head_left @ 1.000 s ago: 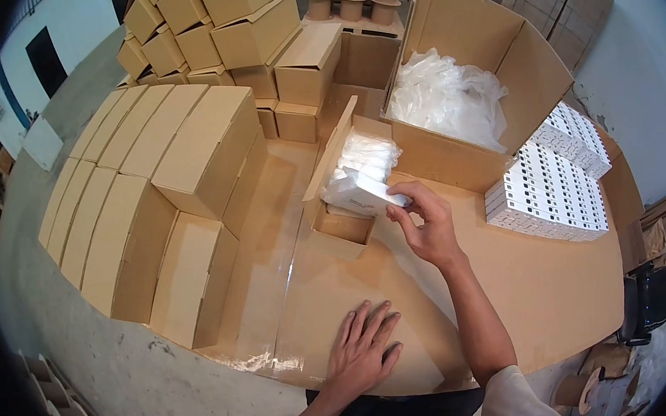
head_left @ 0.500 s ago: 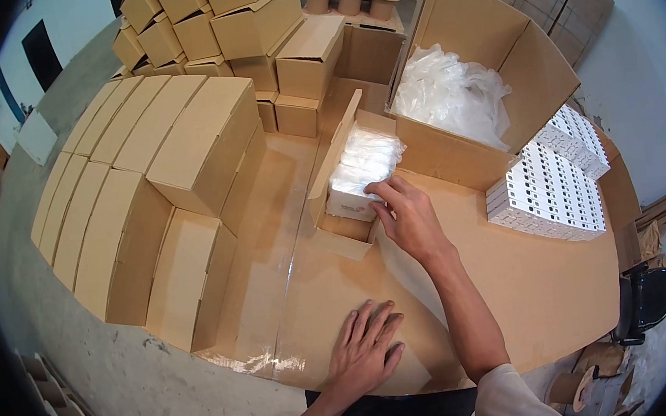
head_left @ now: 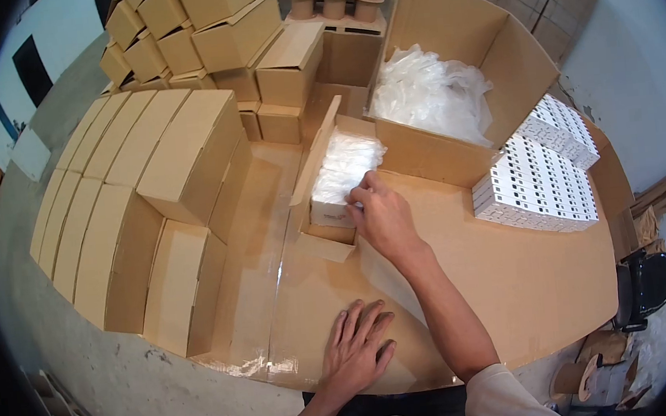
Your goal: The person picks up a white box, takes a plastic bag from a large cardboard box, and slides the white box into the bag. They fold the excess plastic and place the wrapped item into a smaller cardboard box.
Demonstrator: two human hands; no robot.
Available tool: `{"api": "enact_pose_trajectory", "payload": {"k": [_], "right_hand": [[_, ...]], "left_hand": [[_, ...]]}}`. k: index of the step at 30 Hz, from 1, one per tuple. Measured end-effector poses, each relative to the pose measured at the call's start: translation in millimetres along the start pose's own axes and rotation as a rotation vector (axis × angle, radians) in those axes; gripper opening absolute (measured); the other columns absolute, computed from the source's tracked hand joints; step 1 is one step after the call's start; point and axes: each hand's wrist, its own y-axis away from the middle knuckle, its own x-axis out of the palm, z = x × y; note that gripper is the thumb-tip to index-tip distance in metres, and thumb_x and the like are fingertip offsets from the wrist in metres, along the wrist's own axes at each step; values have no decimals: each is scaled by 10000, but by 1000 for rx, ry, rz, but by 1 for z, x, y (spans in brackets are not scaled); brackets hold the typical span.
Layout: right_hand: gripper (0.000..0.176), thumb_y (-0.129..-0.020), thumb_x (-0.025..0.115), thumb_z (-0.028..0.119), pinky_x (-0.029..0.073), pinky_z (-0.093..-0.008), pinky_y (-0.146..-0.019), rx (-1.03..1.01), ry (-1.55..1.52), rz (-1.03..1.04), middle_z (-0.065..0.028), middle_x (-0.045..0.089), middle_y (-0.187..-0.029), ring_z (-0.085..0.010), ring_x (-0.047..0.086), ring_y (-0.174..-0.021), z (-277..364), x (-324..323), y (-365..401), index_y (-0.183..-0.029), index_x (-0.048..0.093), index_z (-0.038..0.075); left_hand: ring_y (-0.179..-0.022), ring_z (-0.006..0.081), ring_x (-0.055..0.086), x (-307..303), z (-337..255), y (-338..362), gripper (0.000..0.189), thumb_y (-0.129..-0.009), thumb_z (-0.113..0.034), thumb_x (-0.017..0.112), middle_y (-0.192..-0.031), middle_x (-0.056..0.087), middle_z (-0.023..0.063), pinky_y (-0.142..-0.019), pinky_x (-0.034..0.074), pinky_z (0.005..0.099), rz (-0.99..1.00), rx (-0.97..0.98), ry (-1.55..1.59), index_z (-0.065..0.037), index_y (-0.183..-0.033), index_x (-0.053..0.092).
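Inside an open narrow carton (head_left: pixel 322 244) on the table sits a row of white boxes in clear plastic (head_left: pixel 348 159). My right hand (head_left: pixel 385 215) reaches in at the near right corner, its thumb and fingers closed on the nearest plastic-wrapped white box (head_left: pixel 329 214). Part of that box is hidden behind my fingers. My left hand (head_left: pixel 357 347) rests flat on the cardboard-covered table (head_left: pixel 507 296), fingers apart, holding nothing, close to the front edge.
A large open carton (head_left: pixel 439 155) full of clear plastic bags (head_left: pixel 430 96) stands behind. White boxes (head_left: pixel 537 186) are stacked at right. Closed brown cartons (head_left: pixel 186 153) fill the left side, with more cartons (head_left: pixel 231 35) piled at the back. A black chair (head_left: pixel 648 283) stands beyond the right edge.
The view has shifted slightly, moving the scene left. My right hand has drawn the nearest white box a little toward the carton's near end. My left hand stays flat.
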Motion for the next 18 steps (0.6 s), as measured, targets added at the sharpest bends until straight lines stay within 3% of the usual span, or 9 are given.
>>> {"api": "enact_pose_trajectory", "payload": {"k": [4, 7, 10, 15, 18], "right_hand": [[236, -931, 704, 166, 571, -447, -868, 10, -89, 49, -148, 624, -1234, -360, 685, -1029, -6, -3, 14, -1147, 737, 75], [375, -958, 684, 173, 563, -434, -928, -206, -310, -61, -168, 525, -1441, -374, 623, -1202, -22, -11, 31, -1330, 659, 122], [455, -970, 670, 170, 552, -437, -967, -131, -396, -34, -166, 449, -1534, -382, 555, -1300, -43, -28, 59, -1418, 594, 157], [408, -969, 672, 157, 572, -424, -927, -24, -357, 18, -153, 485, -1504, -342, 583, -1272, -101, -62, 107, -1373, 625, 131], [338, -969, 672, 151, 582, -410, -880, -12, -355, 86, -137, 578, -1405, -314, 631, -1197, -141, -91, 133, -1304, 667, 109]], "left_hand": [[-1447, 383, 367, 5, -2, -12, 519, -931, -369, 684, -1529, 478, 86, -1189, 291, 561, 4, 35, -49, -138, -1387, 595], [-1453, 402, 350, 14, -4, -32, 549, -933, -383, 679, -1537, 460, 122, -1193, 263, 579, 5, 89, -102, -119, -1404, 581], [-1460, 416, 335, 29, -5, -56, 588, -942, -399, 666, -1544, 441, 162, -1206, 228, 590, 25, 122, -158, -82, -1425, 557], [-1480, 431, 306, 49, -8, -105, 645, -959, -412, 642, -1557, 422, 183, -1220, 206, 589, -15, 163, -218, -47, -1470, 496], [-1496, 401, 291, 61, -9, -135, 656, -961, -426, 639, -1572, 417, 140, -1235, 199, 572, -19, 172, -237, -82, -1496, 478]]}}
